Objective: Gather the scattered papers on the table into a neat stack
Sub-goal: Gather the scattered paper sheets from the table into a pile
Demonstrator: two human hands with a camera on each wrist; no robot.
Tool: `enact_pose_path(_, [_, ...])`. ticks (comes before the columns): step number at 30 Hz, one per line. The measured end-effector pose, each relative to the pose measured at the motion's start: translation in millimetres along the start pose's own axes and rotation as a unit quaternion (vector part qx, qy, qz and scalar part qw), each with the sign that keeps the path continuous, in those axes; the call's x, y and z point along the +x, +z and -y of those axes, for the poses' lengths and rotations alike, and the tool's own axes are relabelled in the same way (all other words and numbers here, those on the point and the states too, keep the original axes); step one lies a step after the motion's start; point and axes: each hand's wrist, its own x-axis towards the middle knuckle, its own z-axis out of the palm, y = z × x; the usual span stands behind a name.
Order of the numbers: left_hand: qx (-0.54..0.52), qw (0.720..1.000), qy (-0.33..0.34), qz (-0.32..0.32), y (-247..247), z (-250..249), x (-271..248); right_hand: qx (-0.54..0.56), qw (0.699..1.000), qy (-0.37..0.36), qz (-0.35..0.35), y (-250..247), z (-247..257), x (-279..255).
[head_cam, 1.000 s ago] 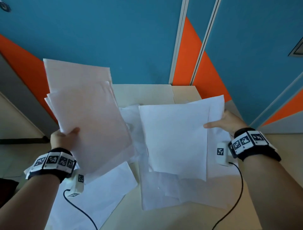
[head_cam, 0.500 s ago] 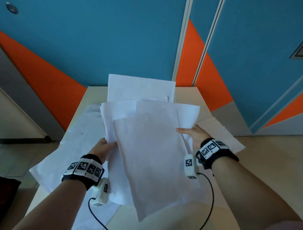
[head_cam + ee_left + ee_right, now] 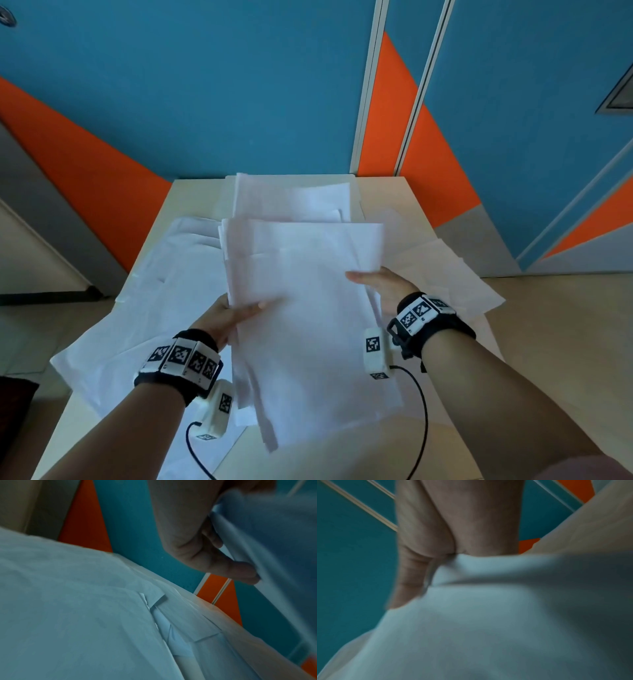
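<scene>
A loose bundle of white papers is held above the table in the head view, its sheets fanned and uneven. My left hand grips its left edge, thumb on top. My right hand grips the right edge, thumb over the top sheet. In the left wrist view the left hand has its fingers curled at the edge of the held sheets. In the right wrist view the right hand pinches the paper. More sheets lie spread on the table at left, far and right.
The small beige table stands against a blue and orange wall. Floor shows on both sides of it. Cables hang from the wrist cameras over the table's near part.
One second ago each hand held a separate batch apart. The hands came together and the two batches merged into one bundle, now held lower over the middle of the table.
</scene>
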Motion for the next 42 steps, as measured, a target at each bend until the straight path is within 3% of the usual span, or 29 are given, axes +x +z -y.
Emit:
enact_pose_path(2, [0.010, 1.000, 0.003, 0.008, 5, -1, 3, -0.015, 0.998, 0.017, 0.052, 2, -3, 3])
enact_pose_path(5, [0.002, 1.000, 0.013, 0.008, 10, -2, 5, -0.032, 0.999, 0.018, 0.037, 1, -12, 20])
enact_pose_path(8, [0.082, 0.997, 0.014, -0.001, 10, -1, 8, -0.030, 0.999, 0.004, 0.024, -3, -20, 32])
enact_pose_path(13, [0.158, 0.973, 0.005, -0.167, 14, 3, 28, 0.000, 0.999, -0.021, 0.029, -14, -21, 21])
enact_pose_path(15, [0.183, 0.957, -0.003, -0.224, 10, 6, 33, -0.037, 0.998, -0.032, -0.032, -35, -30, 21])
enact_pose_path(17, [0.196, 0.945, -0.016, -0.260, 2, 10, 33, -0.202, 0.964, 0.001, -0.171, -68, -46, 24])
enact_pose_path(20, [0.196, 0.932, -0.041, -0.300, -11, 15, 29, -0.386, 0.889, 0.113, -0.218, -111, -66, 23])
enact_pose_path(23, [0.181, 0.925, -0.068, -0.328, -17, 18, 27, -0.413, 0.864, 0.199, -0.209, -126, -79, 25])
enact_pose_path(28, [0.178, 0.915, -0.095, -0.350, -15, 20, 24, -0.400, 0.856, 0.233, -0.230, -115, -91, 46])
enact_pose_path(31, [0.173, 0.912, -0.104, -0.358, -13, 22, 22, -0.424, 0.831, 0.246, -0.262, -109, -90, 47])
enact_pose_path(35, [0.175, 0.911, -0.106, -0.358, -8, 23, 21, -0.355, 0.860, 0.233, -0.283, -102, -93, 47])
enact_pose_path(42, [0.167, 0.919, -0.097, -0.345, -1, 25, 20, -0.252, 0.923, 0.121, -0.262, -100, -92, 37])
